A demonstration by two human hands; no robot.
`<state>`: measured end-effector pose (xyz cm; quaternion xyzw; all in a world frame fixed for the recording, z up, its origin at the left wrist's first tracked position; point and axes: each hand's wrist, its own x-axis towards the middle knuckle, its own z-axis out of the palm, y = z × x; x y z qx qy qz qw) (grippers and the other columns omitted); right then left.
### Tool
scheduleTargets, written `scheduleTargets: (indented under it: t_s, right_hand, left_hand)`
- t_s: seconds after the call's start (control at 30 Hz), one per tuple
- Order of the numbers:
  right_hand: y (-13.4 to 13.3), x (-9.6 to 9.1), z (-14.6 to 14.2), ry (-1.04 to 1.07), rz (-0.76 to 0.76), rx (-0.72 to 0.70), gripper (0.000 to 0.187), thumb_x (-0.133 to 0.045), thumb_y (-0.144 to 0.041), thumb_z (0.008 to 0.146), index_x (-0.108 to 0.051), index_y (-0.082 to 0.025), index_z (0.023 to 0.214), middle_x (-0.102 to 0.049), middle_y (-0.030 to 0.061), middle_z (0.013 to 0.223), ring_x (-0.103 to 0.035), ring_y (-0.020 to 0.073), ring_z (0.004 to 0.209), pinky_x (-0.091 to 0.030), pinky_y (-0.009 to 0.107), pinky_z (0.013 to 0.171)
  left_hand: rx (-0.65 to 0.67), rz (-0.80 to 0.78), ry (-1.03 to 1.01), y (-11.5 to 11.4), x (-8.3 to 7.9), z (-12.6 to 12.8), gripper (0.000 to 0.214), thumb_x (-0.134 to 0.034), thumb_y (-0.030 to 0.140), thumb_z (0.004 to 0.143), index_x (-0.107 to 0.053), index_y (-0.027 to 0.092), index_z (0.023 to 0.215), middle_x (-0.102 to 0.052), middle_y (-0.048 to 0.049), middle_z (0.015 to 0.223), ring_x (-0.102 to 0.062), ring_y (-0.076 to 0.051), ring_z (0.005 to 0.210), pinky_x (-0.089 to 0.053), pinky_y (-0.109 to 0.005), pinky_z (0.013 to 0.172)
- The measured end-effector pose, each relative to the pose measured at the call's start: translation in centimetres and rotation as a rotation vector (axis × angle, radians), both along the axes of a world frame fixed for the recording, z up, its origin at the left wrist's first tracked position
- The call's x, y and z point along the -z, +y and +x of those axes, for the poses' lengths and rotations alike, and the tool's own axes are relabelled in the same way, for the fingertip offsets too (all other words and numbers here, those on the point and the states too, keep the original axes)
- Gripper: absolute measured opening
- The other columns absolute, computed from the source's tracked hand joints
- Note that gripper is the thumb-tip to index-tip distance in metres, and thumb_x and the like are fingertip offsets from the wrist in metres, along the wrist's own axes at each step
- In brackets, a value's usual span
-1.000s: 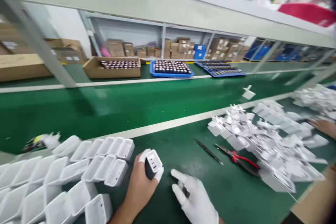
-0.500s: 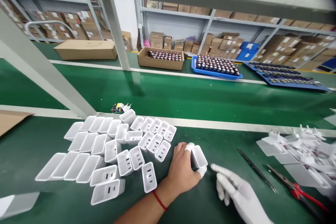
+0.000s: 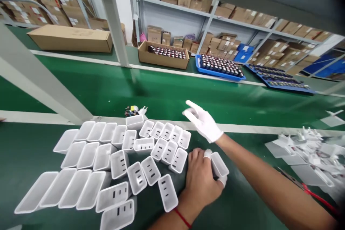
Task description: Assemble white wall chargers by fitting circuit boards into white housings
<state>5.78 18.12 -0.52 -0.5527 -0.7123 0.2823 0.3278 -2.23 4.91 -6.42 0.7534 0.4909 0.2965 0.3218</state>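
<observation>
My left hand (image 3: 201, 176), with white coverings on thumb and finger and a red band at the wrist, is closed around a white plastic charger housing (image 3: 220, 165). The housing rests on or just over the bench, its open end up. Beyond it, my right hand (image 3: 203, 122) in a white glove reaches over the bench's far edge, fingers stretched and apart, nothing visible in them. To the left stand many more white housings (image 3: 144, 145) in rough rows, open ends up, several with dark slots in their bottoms.
A circuit board with a plug (image 3: 133, 110) lies behind the housings. At right are pliers (image 3: 293, 179), partly behind my right forearm, and a pile of white plug parts (image 3: 309, 154). A grey post (image 3: 40, 75) rises at left. Across the green belt (image 3: 161, 93) sit filled trays (image 3: 221, 67).
My right hand has swung forward and left, from beside the held housing to beyond it. My left hand keeps its hold. The view has shifted, and the tweezers are out of sight.
</observation>
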Motion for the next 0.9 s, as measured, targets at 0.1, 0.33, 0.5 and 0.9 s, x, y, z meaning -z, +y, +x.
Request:
scheduleTargets:
  t_s: [0.1, 0.33, 0.5, 0.9]
  right_hand:
    - [4.0, 0.6, -4.1, -0.076, -0.014, -0.101, 0.053, -0.050, -0.044, 0.093, -0.053, -0.016, 0.137, -0.069, 0.0088, 0.119, -0.066, 0.0203, 0.107, -0.048, 0.033, 0.098]
    - [8.3, 2.3, -10.8, -0.382, -0.115, -0.235, 0.070, -0.071, -0.054, 0.073, -0.060, -0.017, 0.132, -0.073, 0.0097, 0.110, -0.068, 0.0269, 0.099, -0.051, 0.033, 0.083]
    - [8.4, 1.1, -11.9, -0.478, -0.043, -0.164, 0.013, -0.067, -0.024, 0.069, -0.072, -0.018, 0.080, -0.073, 0.0090, 0.078, -0.068, 0.0250, 0.076, -0.047, 0.031, 0.069]
    - [-6.0, -3.4, 11.2, -0.061, 0.014, 0.107, 0.053, -0.055, -0.033, 0.079, -0.050, -0.011, 0.127, -0.066, 0.0082, 0.093, -0.065, 0.0172, 0.079, -0.055, 0.033, 0.076]
  left_hand:
    - [0.006, -0.033, -0.016, -0.2, 0.3, -0.1, 0.032, -0.062, 0.027, 0.068, -0.062, 0.015, 0.098, -0.061, -0.0124, 0.107, -0.050, -0.033, 0.110, -0.042, -0.053, 0.103]
    - [0.025, -0.174, -0.125, -0.3, 0.8, -0.2, 0.035, -0.061, 0.033, 0.071, -0.066, 0.014, 0.101, -0.060, -0.0145, 0.120, -0.046, -0.034, 0.123, -0.037, -0.050, 0.112]
    - [0.020, -0.147, -0.078, -0.1, 0.6, -0.2, 0.032, -0.063, 0.028, 0.067, -0.068, 0.015, 0.096, -0.062, -0.0148, 0.118, -0.048, -0.035, 0.122, -0.039, -0.052, 0.110]
    - [0.036, 0.070, 0.050, 1.0, -0.2, -0.1, 0.047, -0.064, 0.025, 0.075, -0.056, 0.009, 0.118, -0.062, -0.0170, 0.114, -0.050, -0.035, 0.114, -0.042, -0.055, 0.100]
